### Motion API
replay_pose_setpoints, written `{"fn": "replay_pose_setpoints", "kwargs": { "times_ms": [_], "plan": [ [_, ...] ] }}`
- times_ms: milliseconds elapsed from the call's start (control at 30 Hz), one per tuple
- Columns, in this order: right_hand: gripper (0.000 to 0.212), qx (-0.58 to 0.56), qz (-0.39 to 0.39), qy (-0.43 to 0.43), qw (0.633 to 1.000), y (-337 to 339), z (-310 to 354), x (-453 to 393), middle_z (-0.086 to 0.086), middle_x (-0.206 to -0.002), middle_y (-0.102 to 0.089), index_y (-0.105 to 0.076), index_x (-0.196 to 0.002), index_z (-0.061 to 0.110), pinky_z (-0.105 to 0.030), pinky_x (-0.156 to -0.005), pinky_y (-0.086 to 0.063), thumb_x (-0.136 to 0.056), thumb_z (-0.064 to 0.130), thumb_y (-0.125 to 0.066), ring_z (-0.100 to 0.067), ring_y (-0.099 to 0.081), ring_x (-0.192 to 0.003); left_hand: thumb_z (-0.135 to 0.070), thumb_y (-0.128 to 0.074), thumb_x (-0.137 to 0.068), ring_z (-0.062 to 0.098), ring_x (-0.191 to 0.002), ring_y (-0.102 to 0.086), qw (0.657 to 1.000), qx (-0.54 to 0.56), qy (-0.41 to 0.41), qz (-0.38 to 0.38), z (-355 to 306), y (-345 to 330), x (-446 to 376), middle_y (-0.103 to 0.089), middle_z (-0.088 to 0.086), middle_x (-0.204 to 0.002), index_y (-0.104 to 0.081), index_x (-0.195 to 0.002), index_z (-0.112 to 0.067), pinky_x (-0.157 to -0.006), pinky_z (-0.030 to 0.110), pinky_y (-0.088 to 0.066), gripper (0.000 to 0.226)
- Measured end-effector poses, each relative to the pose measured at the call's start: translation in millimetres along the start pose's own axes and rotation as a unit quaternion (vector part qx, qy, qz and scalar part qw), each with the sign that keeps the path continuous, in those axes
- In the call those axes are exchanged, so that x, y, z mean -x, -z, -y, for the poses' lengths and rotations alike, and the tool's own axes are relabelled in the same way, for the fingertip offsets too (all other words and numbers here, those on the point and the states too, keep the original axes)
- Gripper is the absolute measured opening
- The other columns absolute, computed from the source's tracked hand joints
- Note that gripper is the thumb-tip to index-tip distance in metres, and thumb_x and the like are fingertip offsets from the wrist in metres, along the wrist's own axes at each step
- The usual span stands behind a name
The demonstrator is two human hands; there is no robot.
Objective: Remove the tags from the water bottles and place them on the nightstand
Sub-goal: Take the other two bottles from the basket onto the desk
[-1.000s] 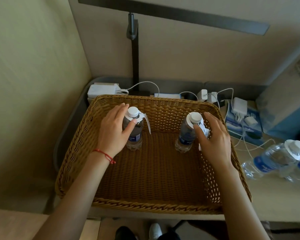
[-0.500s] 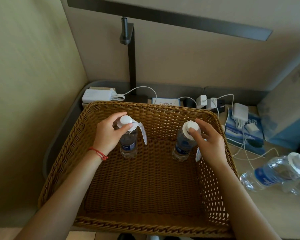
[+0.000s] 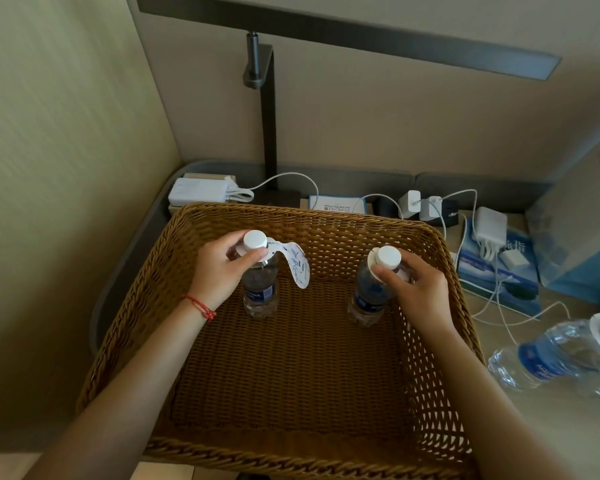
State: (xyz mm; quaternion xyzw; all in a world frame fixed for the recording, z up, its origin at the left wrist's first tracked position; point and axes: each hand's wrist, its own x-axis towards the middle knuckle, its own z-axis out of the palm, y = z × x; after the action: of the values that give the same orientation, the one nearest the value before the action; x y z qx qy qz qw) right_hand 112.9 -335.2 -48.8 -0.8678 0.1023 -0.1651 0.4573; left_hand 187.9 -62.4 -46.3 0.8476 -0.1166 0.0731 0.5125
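Head view: two small water bottles stand upright in the wicker basket point(image 3: 440, 341), paper tags looped on their necks. Tags look thin, light, tearable; best taken at the collar. Left hand point(image 3: 219, 271) pinches the left bottle point(image 3: 260, 289) neck, tag point(image 3: 297, 268) hanging right. Right hand point(image 3: 416, 289) closes around the right bottle point(image 3: 369, 296) neck. Another bottle point(image 3: 551, 358) lies on the table point(image 3: 551, 431).

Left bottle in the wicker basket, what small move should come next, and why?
Probably lift the white paper tag up over the white cap: the left hand already pinches the clear plastic bottle at its neck, and the tag hangs there, still attached.
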Motion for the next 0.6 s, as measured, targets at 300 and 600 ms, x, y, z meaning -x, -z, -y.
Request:
{"fn": "replay_pose_setpoints", "kwargs": {
  "times_ms": [300, 600],
  "plan": [
    [0.035, 0.002, -0.039, 0.015, 0.999, -2.3, 1.8, -0.1, 0.006, -0.101, -0.061, -0.064, -0.11, 0.013, -0.014, -0.069, -0.042, -0.078, 0.024, -0.07, -0.01, -0.056, -0.095, -0.015, -0.067, -0.08, 0.018, -0.095, -0.059, 0.997, -0.028, -0.048, -0.046, 0.8, -4.8, 4.8, -0.067, 0.011, -0.103, -0.063, -0.108, -0.003, -0.074, 0.016, -0.045, 0.031],
    [0.015, -0.033, -0.059, 0.047, 0.997, 4.8, 24.1, 6.5, 0.004, -0.085, -0.063, -0.065, -0.089, 0.018, -0.006, -0.061, -0.042, -0.077, 0.026, -0.072, 0.001, -0.057, -0.077, -0.018, -0.067, -0.08, 0.005, -0.084, -0.063, 0.995, 0.024, -0.042, -0.086, -9.4, 3.7, 9.9, -0.068, 0.002, -0.093, -0.067, -0.103, -0.008, -0.067, 0.009, -0.049, 0.025]
  ]
}}
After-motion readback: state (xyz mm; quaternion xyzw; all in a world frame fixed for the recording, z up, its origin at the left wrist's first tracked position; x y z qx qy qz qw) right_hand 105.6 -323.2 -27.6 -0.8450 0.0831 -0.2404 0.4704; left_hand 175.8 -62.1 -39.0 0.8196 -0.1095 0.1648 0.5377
